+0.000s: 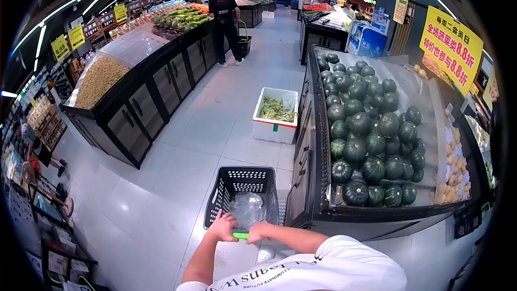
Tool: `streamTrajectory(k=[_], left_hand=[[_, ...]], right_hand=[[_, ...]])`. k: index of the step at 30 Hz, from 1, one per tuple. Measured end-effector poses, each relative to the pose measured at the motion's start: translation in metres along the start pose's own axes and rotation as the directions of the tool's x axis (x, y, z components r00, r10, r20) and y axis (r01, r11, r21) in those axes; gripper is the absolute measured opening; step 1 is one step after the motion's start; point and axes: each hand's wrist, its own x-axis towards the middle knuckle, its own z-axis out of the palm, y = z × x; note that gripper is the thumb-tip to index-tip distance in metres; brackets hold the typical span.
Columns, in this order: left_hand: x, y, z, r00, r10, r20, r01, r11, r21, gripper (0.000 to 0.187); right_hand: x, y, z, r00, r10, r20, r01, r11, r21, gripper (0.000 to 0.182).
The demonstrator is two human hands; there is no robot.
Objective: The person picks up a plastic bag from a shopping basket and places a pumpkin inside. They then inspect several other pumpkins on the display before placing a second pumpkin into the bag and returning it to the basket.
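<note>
Both hands close around a green handle (pixel 240 235) at the bottom of the view: the left hand (pixel 223 227) wraps its left end and the right hand (pixel 257 231) its right end, fingers curled shut on the bar. That handle belongs to a black plastic shopping basket on wheels (pixel 241 196), which stands on the pale tiled floor directly ahead of the person. Inside the basket lies a single clear plastic bag (pixel 247 208); what it holds is too hard to make out. Apart from that bag the basket looks nearly bare, so the shopping seems to be at an early stage, with most of the picking still ahead.

Just to the right of the basket stands a dark display bin (pixel 318 205) piled with dark green squash (pixel 371 140), within easy reach but untouched. Pale yellowish produce (pixel 455 161) fills the next section along its far right side. A little farther up the aisle a white foam box (pixel 276 116) with green vegetables sits on the floor against the bin. Across the aisle to the left, a long black counter (pixel 140 108) carries a heap of tan produce. In the distance, a person in dark clothes (pixel 225 21) stands with a basket, back turned. Yellow price signs (pixel 451 48) hang overhead.
</note>
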Motion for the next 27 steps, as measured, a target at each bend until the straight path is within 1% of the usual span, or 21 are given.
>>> streamTrajectory(k=[3,5,9,16,18,19,20,23,25,26,27], left_hand=[[0.024,-0.019,-0.011,0.999,0.032,-0.028,-0.032,0.999,0.019,0.066],[0.041,-0.032,-0.017,0.999,0.046,-0.018,-0.046,0.999,0.022,0.066],[0.074,-0.053,-0.035,0.997,0.079,-0.01,-0.079,0.996,0.046,0.065],[0.138,-0.098,-0.061,0.98,0.192,-0.046,-0.192,0.981,-0.003,0.066],[0.159,-0.11,-0.071,0.972,0.226,-0.07,-0.228,0.973,-0.025,0.066],[0.171,-0.116,-0.078,0.966,0.251,-0.057,-0.253,0.967,-0.014,0.067],[0.182,-0.123,-0.082,0.962,0.27,-0.042,-0.271,0.962,-0.025,0.067],[0.219,-0.144,-0.093,0.945,0.327,-0.002,-0.327,0.943,-0.063,0.068],[0.242,-0.158,-0.099,0.929,0.37,0.006,-0.368,0.926,-0.079,0.068],[0.252,-0.164,-0.105,0.925,0.377,0.037,-0.373,0.924,-0.084,0.068],[0.26,-0.171,-0.108,0.917,0.396,0.046,-0.391,0.916,-0.087,0.068]], right_hand=[[0.006,0.01,-0.026,0.999,-0.011,-0.031,0.011,1.0,0.005,0.057],[0.008,0.016,-0.044,1.0,-0.006,-0.021,0.007,1.0,0.03,0.057],[0.027,0.033,-0.068,0.998,0.025,-0.05,-0.022,0.998,0.059,0.058],[0.053,0.061,-0.124,0.995,0.059,-0.083,-0.053,0.996,0.067,0.061],[0.06,0.069,-0.141,0.993,0.091,-0.076,-0.083,0.991,0.109,0.061],[0.063,0.074,-0.15,0.991,0.112,-0.074,-0.102,0.987,0.127,0.062],[0.066,0.078,-0.157,0.983,0.142,-0.113,-0.127,0.983,0.136,0.063],[0.1,0.098,-0.162,0.964,0.215,-0.158,-0.189,0.968,0.163,0.064],[0.115,0.106,-0.172,0.946,0.297,-0.133,-0.268,0.943,0.2,0.062],[0.119,0.108,-0.18,0.933,0.339,-0.119,-0.308,0.926,0.217,0.061],[0.123,0.109,-0.186,0.933,0.343,-0.106,-0.312,0.922,0.231,0.061]])
